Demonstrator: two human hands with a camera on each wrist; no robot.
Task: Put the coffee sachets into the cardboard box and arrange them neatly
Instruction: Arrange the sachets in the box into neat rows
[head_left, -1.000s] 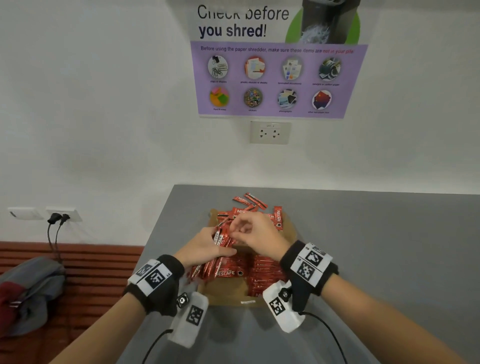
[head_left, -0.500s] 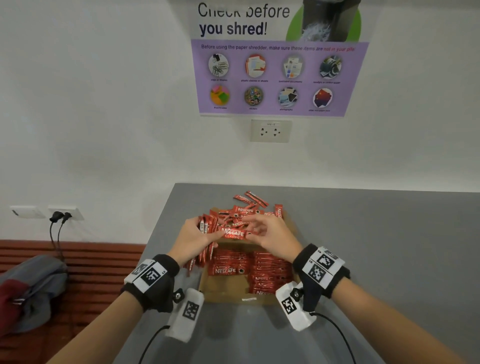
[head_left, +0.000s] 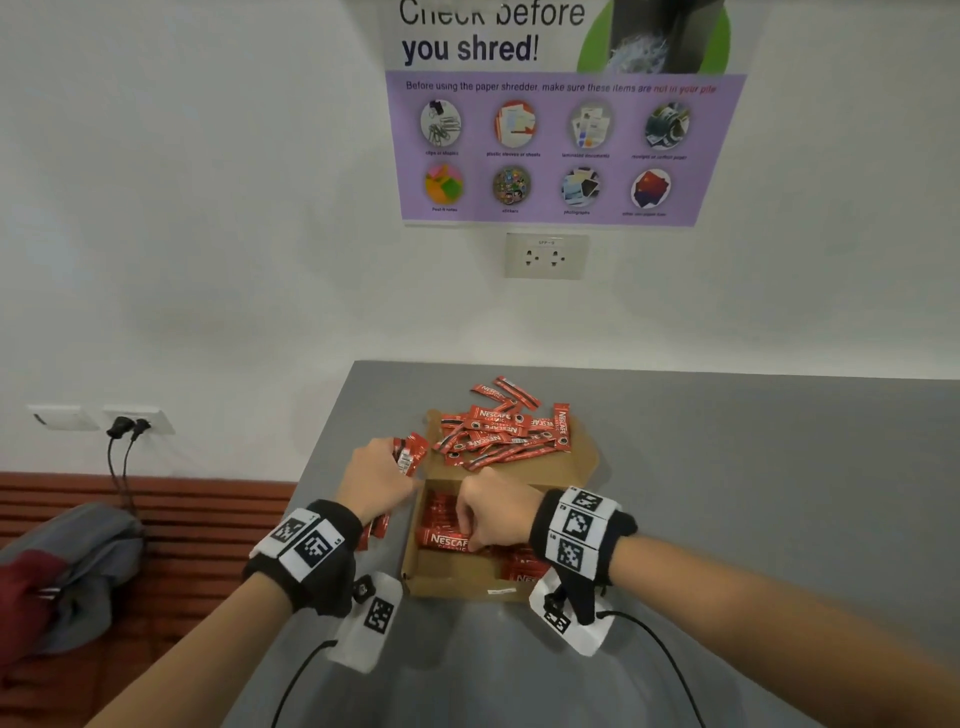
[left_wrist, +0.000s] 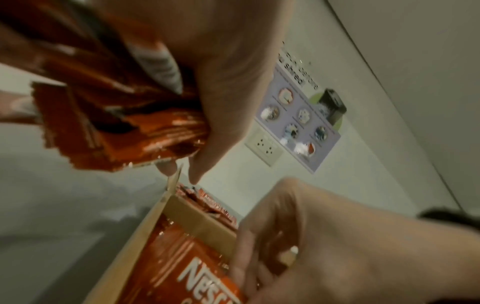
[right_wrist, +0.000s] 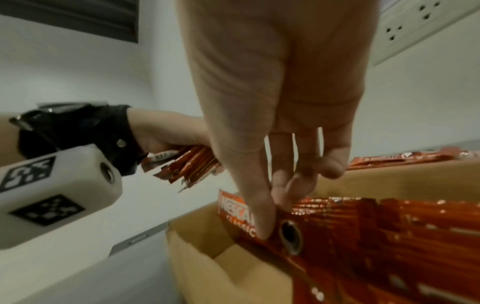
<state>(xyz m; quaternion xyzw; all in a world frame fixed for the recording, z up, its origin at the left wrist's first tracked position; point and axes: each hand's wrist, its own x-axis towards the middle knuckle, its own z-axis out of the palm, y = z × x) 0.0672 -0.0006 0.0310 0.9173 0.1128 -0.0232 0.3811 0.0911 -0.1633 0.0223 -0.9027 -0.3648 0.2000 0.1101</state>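
Note:
An open cardboard box (head_left: 447, 577) sits on the grey table with rows of red Nescafe sachets inside. My right hand (head_left: 493, 512) is down in the box and pinches one sachet (head_left: 448, 540) between thumb and fingers, seen close in the right wrist view as the pinched sachet (right_wrist: 249, 216). My left hand (head_left: 376, 475), just left of the box, grips a bundle of sachets (head_left: 410, 452), also the held bundle (left_wrist: 124, 115). A loose pile of sachets (head_left: 501, 428) lies on the far flap.
The grey table (head_left: 753, 493) runs to the wall, its left edge close to my left hand. A wall socket (head_left: 545, 255) and a poster (head_left: 561, 145) hang above. A bag (head_left: 67, 571) lies on a wooden bench at the left.
My right hand came back from the far pile with one sachet and lowered it into the box. My left hand stayed left of the box with its bundle.

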